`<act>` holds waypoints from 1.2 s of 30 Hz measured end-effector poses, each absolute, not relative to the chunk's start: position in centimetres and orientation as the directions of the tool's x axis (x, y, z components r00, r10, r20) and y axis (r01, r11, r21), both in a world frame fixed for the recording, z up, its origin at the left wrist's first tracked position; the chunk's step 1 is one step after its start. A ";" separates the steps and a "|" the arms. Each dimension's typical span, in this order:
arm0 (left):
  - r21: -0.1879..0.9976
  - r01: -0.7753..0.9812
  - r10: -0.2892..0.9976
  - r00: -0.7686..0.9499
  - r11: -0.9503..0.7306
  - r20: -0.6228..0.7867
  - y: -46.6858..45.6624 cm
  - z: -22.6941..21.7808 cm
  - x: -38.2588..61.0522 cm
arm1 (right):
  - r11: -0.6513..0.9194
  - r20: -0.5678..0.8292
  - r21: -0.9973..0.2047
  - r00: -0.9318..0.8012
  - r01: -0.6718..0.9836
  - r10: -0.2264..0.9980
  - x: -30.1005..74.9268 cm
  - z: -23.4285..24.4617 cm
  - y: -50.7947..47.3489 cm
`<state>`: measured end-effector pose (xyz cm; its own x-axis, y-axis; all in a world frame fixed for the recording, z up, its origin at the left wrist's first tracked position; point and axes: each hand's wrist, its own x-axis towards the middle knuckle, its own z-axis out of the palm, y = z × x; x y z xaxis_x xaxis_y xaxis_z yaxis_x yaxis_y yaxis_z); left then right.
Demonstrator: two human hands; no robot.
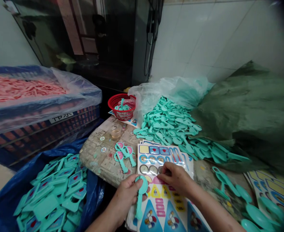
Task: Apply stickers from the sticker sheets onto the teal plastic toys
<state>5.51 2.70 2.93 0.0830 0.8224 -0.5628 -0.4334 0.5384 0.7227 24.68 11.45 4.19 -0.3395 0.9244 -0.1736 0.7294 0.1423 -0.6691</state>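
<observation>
A teal plastic piece with a round head and a short handle (140, 201) is held in my left hand (126, 193), thumb pressed on the round head, handle pointing down. Just right of it, my right hand (174, 176) has its fingertips pinched at a pink rounded sticker (157, 180) on the sticker sheet (160, 195). I cannot tell whether that sticker's edge is lifted. The sheet tops a stack and carries yellow triangles, blue triangles and round stickers. To the left lie a few teal pieces with pink fan-like stickers (120, 155).
A heap of plain teal pieces (168, 120) spills from a plastic bag behind the sheets. Left of the worn table (96, 161) are a blue bag of stickered teal pieces (57, 193) and a blue crate (42, 125) of pink pieces. A red basket (121, 96) stands at the back.
</observation>
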 end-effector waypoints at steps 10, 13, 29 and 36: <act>0.751 -0.458 0.854 0.035 0.476 -0.520 2.4 2.8 6.1 | 0.256 -0.041 -0.516 -0.322 0.817 0.946 25.8 4.8 7.8; 0.757 -0.460 0.859 0.026 0.464 -0.511 2.4 2.9 6.2 | 0.329 0.002 -0.405 -0.359 0.853 0.933 26.0 4.8 7.1; 0.787 -0.500 0.887 -0.077 0.362 -0.456 1.7 2.7 7.1 | -0.271 -0.291 -0.916 -0.023 0.296 0.957 29.4 5.6 3.5; 0.752 -0.558 0.872 -0.100 0.350 -0.480 1.3 3.3 7.3 | -0.364 -0.324 -0.902 0.190 0.233 0.927 31.3 4.3 4.0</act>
<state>7.28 1.31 3.27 -0.0996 0.8716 -0.4799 -0.5582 0.3503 0.7521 31.25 4.03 4.33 0.1897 0.9267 -0.3245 0.2330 -0.3635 -0.9020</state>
